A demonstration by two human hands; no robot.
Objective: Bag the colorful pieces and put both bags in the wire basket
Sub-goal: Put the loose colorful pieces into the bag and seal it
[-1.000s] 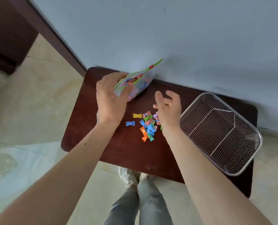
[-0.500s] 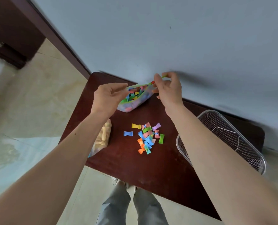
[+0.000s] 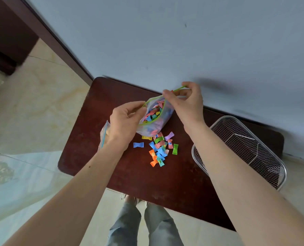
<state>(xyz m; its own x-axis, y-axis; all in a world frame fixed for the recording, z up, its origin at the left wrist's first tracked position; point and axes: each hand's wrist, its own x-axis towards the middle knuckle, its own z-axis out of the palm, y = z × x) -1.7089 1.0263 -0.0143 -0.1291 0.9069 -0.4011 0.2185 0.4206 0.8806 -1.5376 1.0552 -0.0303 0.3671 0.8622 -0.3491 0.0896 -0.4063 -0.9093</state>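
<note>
A clear zip bag (image 3: 154, 119) with a green seal strip hangs above the dark wooden table (image 3: 112, 171), partly filled with colorful wrapped pieces. My left hand (image 3: 124, 121) pinches its near-left rim. My right hand (image 3: 185, 102) pinches the far-right end of the green strip, and the mouth gapes between them. A pile of loose colorful pieces (image 3: 158, 148) lies on the table just below the bag. A second bag (image 3: 104, 134) with pale contents and a blue seal lies at the table's left edge, mostly hidden behind my left wrist. The wire basket (image 3: 243, 150) sits empty on the right.
The table stands against a pale wall (image 3: 183, 41). Tiled floor (image 3: 23, 121) lies to the left, and my legs and shoes (image 3: 144, 222) show below the front edge. Dark furniture (image 3: 3, 34) fills the upper left corner.
My right hand left the loose pile and took hold of the bag's green strip. Both hands have drawn the bag mouth wider and lifted it over the pile.
</note>
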